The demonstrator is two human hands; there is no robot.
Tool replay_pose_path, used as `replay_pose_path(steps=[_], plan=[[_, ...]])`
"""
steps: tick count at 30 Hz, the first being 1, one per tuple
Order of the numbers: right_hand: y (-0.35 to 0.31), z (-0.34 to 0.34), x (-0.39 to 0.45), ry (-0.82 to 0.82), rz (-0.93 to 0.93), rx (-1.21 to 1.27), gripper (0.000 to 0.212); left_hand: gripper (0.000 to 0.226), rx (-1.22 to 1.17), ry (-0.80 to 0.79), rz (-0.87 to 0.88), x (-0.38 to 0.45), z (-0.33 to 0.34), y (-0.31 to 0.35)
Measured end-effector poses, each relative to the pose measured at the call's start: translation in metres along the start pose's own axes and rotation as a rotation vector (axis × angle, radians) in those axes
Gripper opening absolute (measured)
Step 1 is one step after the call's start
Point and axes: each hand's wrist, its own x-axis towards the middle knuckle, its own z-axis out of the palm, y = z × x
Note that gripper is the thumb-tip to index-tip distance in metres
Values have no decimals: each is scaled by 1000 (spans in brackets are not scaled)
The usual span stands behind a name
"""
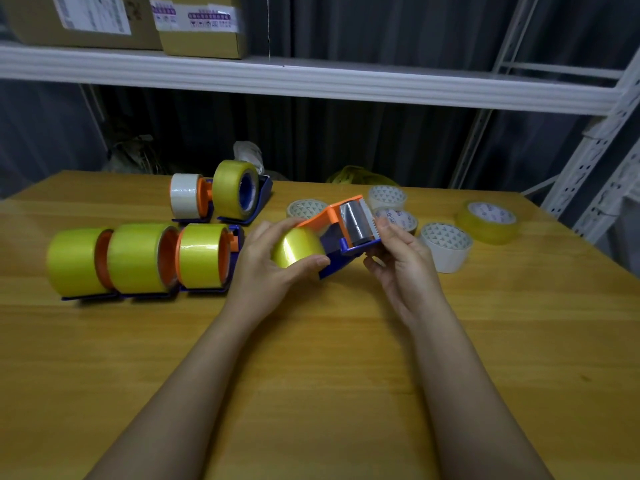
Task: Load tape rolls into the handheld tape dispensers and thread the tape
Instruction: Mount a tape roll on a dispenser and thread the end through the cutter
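I hold a blue and orange tape dispenser [341, 233] just above the wooden table [311, 358], with a yellow tape roll [296, 249] mounted in it. My left hand [268, 259] grips the roll end, fingers curled over the yellow tape. At the cutter end my right hand [401, 261] holds the dispenser, with fingertips by the toothed blade, where a shiny strip of tape [356, 223] lies over the front plate. To the left stand three loaded dispensers [138, 259] in a row, with two more [221, 197] behind them.
Several loose tape rolls lie at the right: white ones [446, 245] and a yellow one [488, 221]. A white shelf board [311, 77] with cardboard boxes [202, 26] hangs above the table's far edge. A metal rack upright [602, 161] stands at the right.
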Motion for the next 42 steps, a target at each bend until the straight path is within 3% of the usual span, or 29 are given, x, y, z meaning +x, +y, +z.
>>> replay_pose_path(steps=[6,8,12,17,24,27,36,39,42], plan=[[1,0,0,-27,-56,-169,21,62,-55,10,-47,-1,0,6],[5,1,0,38,-143,-326,21,58,-128,41,-94,-1,0,7],[-4,-5,-2,206,-341,-214,19,44,-218,71,-184,3,-3,8],[-5,8,-10,91,-482,-303,28,56,-316,10,-242,5,-4,11],[-3,9,-11,-9,-587,-283,31,52,-337,-107,-268,4,-4,14],[-2,10,-10,-38,-588,-257,29,44,-324,-136,-290,3,-3,14],[1,13,-10,-68,-581,-311,20,56,-306,-98,-333,3,0,11],[3,15,-11,-50,-493,-303,24,68,-303,-81,-347,4,0,4],[4,11,-10,13,-413,-338,20,62,-314,-68,-336,5,0,7]])
